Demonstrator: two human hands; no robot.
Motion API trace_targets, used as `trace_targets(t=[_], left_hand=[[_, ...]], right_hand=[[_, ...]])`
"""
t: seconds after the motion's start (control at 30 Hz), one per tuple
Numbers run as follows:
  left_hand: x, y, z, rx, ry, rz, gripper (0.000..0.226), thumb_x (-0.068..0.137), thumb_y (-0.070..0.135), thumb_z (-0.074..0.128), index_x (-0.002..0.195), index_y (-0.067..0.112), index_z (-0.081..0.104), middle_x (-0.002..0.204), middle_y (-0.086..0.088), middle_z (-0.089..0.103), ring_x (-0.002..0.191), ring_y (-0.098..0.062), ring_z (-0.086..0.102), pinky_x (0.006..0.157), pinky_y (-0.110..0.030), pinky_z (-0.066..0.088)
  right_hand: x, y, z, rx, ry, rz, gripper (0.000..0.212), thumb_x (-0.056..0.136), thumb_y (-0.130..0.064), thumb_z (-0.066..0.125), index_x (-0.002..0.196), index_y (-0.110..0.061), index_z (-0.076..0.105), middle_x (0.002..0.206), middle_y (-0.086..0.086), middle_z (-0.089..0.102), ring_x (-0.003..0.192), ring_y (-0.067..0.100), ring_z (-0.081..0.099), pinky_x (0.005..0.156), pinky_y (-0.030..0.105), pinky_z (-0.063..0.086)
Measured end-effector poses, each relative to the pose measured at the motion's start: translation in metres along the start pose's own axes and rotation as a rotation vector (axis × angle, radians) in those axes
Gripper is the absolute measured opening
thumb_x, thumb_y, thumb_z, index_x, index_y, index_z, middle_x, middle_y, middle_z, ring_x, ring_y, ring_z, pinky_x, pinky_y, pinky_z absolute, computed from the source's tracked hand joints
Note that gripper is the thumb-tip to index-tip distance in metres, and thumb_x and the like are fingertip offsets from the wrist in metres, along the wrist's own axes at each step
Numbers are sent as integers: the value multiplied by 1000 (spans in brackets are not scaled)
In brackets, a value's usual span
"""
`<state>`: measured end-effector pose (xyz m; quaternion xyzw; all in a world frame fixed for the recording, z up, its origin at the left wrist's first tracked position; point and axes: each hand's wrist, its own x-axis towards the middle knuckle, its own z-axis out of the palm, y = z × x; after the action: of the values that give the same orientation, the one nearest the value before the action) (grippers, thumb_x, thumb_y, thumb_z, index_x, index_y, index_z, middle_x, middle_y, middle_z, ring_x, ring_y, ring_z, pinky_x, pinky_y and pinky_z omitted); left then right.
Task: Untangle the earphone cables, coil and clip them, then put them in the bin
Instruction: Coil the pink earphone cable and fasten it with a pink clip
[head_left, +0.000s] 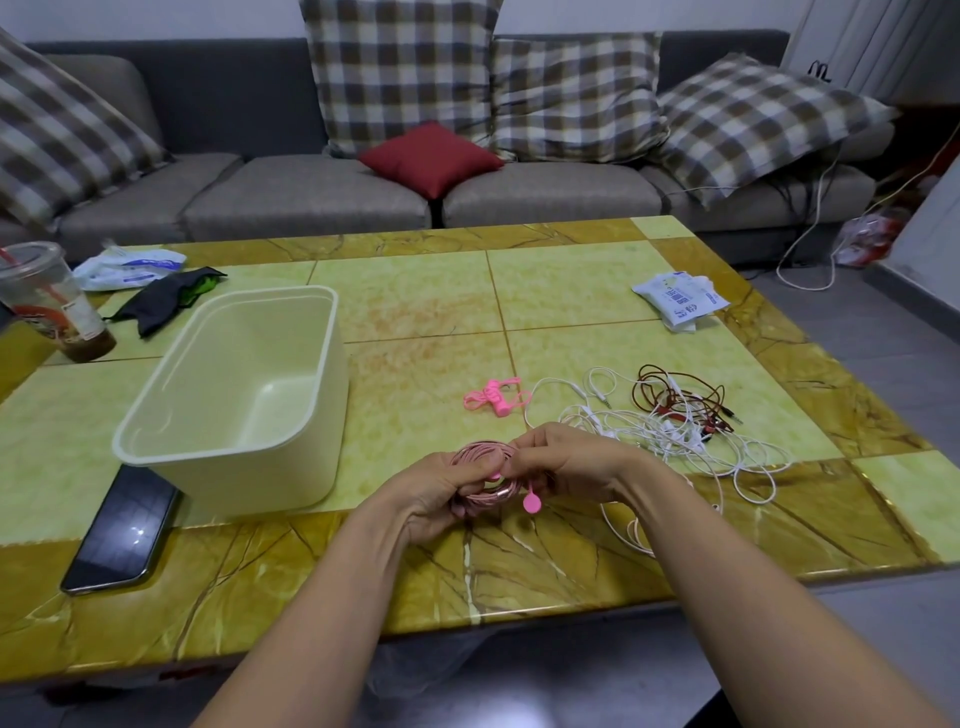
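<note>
Pink earphone cable (480, 451), wound into a flat coil, is held just right of the cream rectangular plastic bin (228, 457) above the green-and-amber marble bench (415, 312), the left grip (436, 496) curled round it and the right grip (566, 460) pinching its edge, where a pink round-ended clip (531, 502) hangs.

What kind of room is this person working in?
Most likely a home living room: a grey sofa with checked cushions stands behind a tiled coffee table, where a drink cup and a phone rest.

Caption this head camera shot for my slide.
Left hand and right hand hold a coiled pink cable near the bin.
</note>
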<state>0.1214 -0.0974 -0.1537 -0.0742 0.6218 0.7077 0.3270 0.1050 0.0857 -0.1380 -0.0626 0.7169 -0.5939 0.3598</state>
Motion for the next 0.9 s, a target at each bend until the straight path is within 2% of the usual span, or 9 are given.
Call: trace_targets(t=[0.1, 0.2, 0.3, 0.43, 0.5, 0.57, 0.63, 0.8, 0.9], left_hand=[[-1, 1, 0, 12, 1, 28, 37, 58, 35, 84, 79, 7, 73, 66, -10, 52, 66, -19, 52, 55, -23, 33], [-1, 0, 0, 95, 25, 68, 30, 64, 35, 80, 48, 14, 66, 64, -11, 54, 74, -25, 53, 67, -28, 39], [-3, 1, 4, 72, 21, 126, 22, 69, 29, 79, 54, 14, 72, 71, -13, 59, 83, -28, 58, 81, -35, 46], [-6, 3, 4, 71, 22, 148, 18, 76, 27, 75, 69, 10, 76, 77, -11, 68, 70, -18, 61, 67, -25, 47], [-6, 2, 2, 115, 33, 137, 32, 77, 29, 75, 91, 1, 72, 82, -15, 60, 62, -13, 52, 55, -21, 38], [-6, 2, 3, 168, 56, 139, 22, 83, 20, 71, 94, 2, 69, 79, -11, 62, 58, -9, 50, 51, -19, 35], [-6, 3, 7, 179, 81, 181, 10, 86, 11, 66, 92, 4, 71, 78, -9, 68, 60, -10, 57, 52, -18, 40], [-2, 4, 12, 214, 144, 295, 13, 83, 0, 62, 90, -4, 72, 78, -11, 69, 73, -17, 63, 65, -21, 50], [-2, 3, 12, 241, 129, 339, 13, 83, -1, 62, 86, 2, 74, 75, -7, 70, 72, -13, 63, 66, -19, 51]], right_hand=[[0, 1, -1, -55, 23, 14, 18, 90, -6, 63, 102, 7, 64, 88, 18, 51, 61, 11, 42, 56, 20, 35], [1, 0, 1, -127, 66, -1, 12, 83, -13, 67, 86, -2, 65, 84, 17, 48, 60, 13, 42, 55, 22, 33], [2, 0, 2, -159, 97, -26, 13, 85, -15, 64, 82, -2, 62, 77, 16, 49, 52, 11, 45, 51, 22, 33], [2, 0, 0, -161, 110, -39, 22, 92, -12, 59, 69, -10, 59, 64, 6, 48, 49, 11, 46, 50, 22, 32], [3, 1, 0, -169, 113, -37, 18, 86, -17, 62, 69, -10, 58, 66, 9, 48, 47, 12, 48, 50, 24, 31], [3, 0, 2, -178, 119, -32, 21, 73, -28, 63, 73, -7, 59, 69, 13, 47, 46, 14, 50, 51, 27, 30], [3, 0, 2, -181, 131, -30, 32, 68, -33, 63, 81, -4, 60, 75, 16, 47, 47, 15, 50, 51, 27, 31], [3, 2, 2, -165, 162, -63, 35, 71, -37, 67, 83, -5, 62, 75, 13, 48, 50, 15, 48, 52, 26, 34], [6, 4, 2, -192, 188, -86, 23, 80, -27, 65, 81, -4, 65, 71, 11, 48, 52, 14, 45, 52, 26, 33]])
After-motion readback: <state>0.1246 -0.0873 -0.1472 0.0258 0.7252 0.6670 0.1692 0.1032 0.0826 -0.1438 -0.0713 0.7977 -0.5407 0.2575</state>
